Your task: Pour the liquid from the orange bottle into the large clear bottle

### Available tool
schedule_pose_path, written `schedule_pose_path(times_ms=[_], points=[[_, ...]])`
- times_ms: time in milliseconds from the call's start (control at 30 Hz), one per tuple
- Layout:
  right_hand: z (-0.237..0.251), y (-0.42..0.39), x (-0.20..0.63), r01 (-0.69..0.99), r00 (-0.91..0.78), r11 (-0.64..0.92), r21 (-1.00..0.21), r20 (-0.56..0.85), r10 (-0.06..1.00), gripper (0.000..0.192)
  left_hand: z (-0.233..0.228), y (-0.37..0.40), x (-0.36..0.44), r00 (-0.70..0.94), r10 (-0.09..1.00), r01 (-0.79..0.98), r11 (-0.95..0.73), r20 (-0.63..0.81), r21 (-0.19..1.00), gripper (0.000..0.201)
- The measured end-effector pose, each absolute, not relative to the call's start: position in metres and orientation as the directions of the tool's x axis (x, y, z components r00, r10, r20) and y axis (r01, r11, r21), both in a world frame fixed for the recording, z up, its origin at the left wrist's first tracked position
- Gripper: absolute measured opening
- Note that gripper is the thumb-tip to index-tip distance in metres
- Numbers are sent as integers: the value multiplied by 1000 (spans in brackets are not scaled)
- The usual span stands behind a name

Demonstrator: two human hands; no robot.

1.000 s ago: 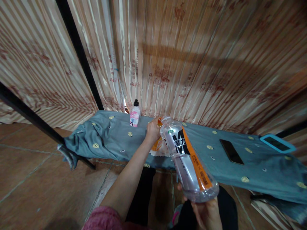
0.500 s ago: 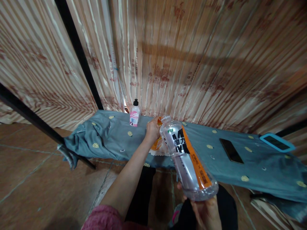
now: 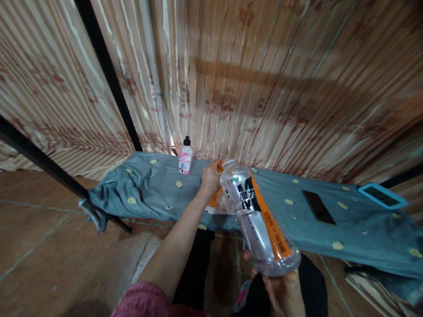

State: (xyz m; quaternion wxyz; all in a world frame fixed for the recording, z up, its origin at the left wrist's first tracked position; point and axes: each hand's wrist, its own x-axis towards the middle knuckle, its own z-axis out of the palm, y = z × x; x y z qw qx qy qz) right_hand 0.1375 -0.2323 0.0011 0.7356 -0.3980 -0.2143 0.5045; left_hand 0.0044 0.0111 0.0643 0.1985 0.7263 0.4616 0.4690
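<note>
We hold a clear bottle (image 3: 257, 215) from below in our right hand (image 3: 286, 293), fingers cupped under its base, so that it tilts up and away from us with its open neck near the middle of the table's front edge. The bottle carries a black and orange label and looks close to empty. Our left hand (image 3: 210, 178) reaches out over the table (image 3: 152, 193), closed around something orange (image 3: 216, 198) just beside the bottle's neck; the bottle hides most of it, so we cannot tell what it is, perhaps a cap or a wrapper. A pale, frilled piece lies under it on the blue cloth.

The table is draped in a blue cloth with small yellow spots, bunched at its left end. A small pink bottle (image 3: 186, 157) with a black cap stands upright at the back edge, left of our left hand. Toward the right end lies a dark phone (image 3: 319, 208), flat, and beyond it at the far right corner a blue-framed device (image 3: 382, 196). Striped curtains (image 3: 264, 79) hang behind the table.
</note>
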Motion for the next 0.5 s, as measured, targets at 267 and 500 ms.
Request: schedule_pose_path(times_ms=[267,500], points=[[27,-233,122,-572,420,158,-805,-122,899,55,68,8,4,126,872,496,-468,473,731,20],[33,-234,115,-570,442,172,-803,-123,888,61,69,7,4,131,874,478,-469,468,743,20]])
